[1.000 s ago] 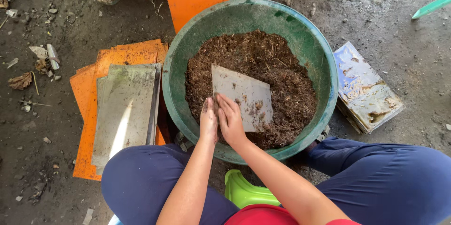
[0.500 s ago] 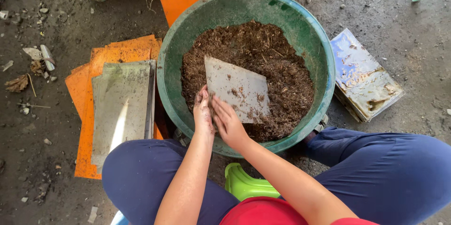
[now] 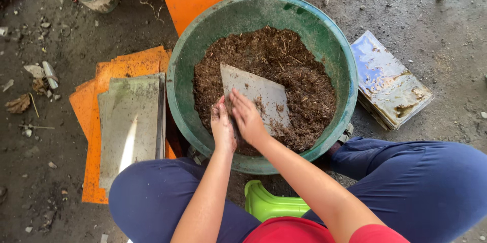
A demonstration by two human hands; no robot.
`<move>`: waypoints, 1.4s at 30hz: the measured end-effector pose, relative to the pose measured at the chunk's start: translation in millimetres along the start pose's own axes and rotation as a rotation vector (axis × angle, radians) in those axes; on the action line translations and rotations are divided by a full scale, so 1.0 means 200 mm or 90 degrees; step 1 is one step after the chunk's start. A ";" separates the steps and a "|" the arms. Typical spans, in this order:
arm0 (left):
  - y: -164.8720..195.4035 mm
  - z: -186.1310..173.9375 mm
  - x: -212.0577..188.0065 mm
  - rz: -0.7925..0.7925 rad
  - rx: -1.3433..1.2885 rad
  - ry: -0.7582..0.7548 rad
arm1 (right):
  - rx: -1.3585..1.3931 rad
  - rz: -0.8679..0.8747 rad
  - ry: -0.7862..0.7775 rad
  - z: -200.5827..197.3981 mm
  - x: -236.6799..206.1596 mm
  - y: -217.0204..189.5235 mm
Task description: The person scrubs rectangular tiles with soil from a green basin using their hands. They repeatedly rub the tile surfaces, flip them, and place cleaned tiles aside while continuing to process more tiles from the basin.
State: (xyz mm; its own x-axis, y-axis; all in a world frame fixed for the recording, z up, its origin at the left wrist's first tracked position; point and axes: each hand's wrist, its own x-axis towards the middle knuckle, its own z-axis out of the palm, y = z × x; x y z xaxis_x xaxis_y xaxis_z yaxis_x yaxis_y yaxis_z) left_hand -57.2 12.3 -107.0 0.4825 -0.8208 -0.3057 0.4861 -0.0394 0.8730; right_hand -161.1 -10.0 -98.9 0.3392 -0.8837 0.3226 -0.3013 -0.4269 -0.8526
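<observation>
Green basin (image 3: 324, 30) — brown crumbly mix (image 3: 284, 60), grey sheet (image 3: 258, 93)

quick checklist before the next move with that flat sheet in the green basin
1. Both hands on the sheet: ok. The left hand and right hand meet at the near edge of the grey flat sheet.
2. Sheet inside the basin: ok. It lies tilted on the brown fibrous material, within the green basin.
3. Basin steady: cannot tell. It sits on the floor between the knees; its base is hidden.
4. Material kept in: ok. The pile sits below the rim.
5. Nearby stack reachable: ok. Grey sheets lie on orange boards at the left.
6. Firmness of grip: cannot tell.
</observation>
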 end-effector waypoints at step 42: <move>0.08 -0.13 -0.12 0.157 0.443 -0.049 | 0.001 0.257 0.171 0.16 -0.09 0.17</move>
State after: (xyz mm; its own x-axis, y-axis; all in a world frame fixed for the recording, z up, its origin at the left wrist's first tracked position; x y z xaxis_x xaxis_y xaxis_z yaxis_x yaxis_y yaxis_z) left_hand -41.6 47.1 -94.9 0.4529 -0.8892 -0.0650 -0.2157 -0.1800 0.9597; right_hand -148.5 -2.4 -146.6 -0.0467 -0.9971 0.0604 -0.3598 -0.0396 -0.9322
